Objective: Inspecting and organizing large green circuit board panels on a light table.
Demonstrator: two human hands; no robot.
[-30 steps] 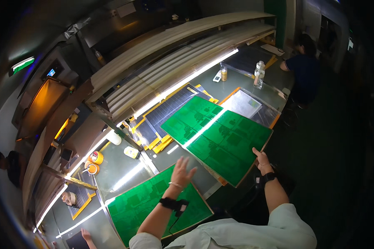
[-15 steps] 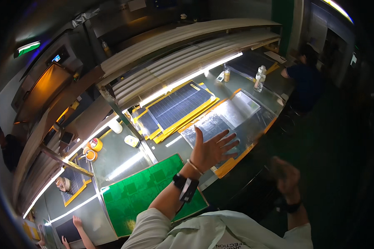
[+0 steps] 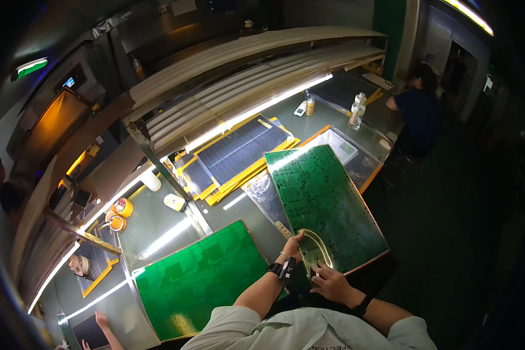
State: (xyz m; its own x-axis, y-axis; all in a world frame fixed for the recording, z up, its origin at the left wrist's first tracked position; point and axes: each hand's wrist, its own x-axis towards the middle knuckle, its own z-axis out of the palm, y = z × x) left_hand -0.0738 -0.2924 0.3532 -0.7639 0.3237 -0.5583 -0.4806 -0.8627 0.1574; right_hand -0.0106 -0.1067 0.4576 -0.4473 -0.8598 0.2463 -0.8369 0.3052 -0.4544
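A large green circuit board panel [image 3: 329,201], covered in fine printed patterns, is held up at a tilt over the right part of the bench. My left hand [image 3: 293,246] grips its lower left edge. At the panel's near edge, my right hand [image 3: 331,284] has its fingers closed on the board. A curved pale band shows on the panel between my hands; whether it is a reflection I cannot tell. Left of my left forearm, a second, brighter green panel [image 3: 204,274] lies flat on the bench.
Dark panels with yellow borders [image 3: 242,151] are stacked under the light tube. Beyond the held panel lie a clear film sheet [image 3: 338,143], a bottle [image 3: 357,111] and a small jar [image 3: 310,106]. Orange tape rolls [image 3: 118,223] stand left. A person [image 3: 417,116] sits at right; another's hand [image 3: 102,319] shows lower left.
My left hand was spread open over the bench, and my right hand was blurred off to the right. Now both hold the patterned green panel, which has come up over the film sheet.
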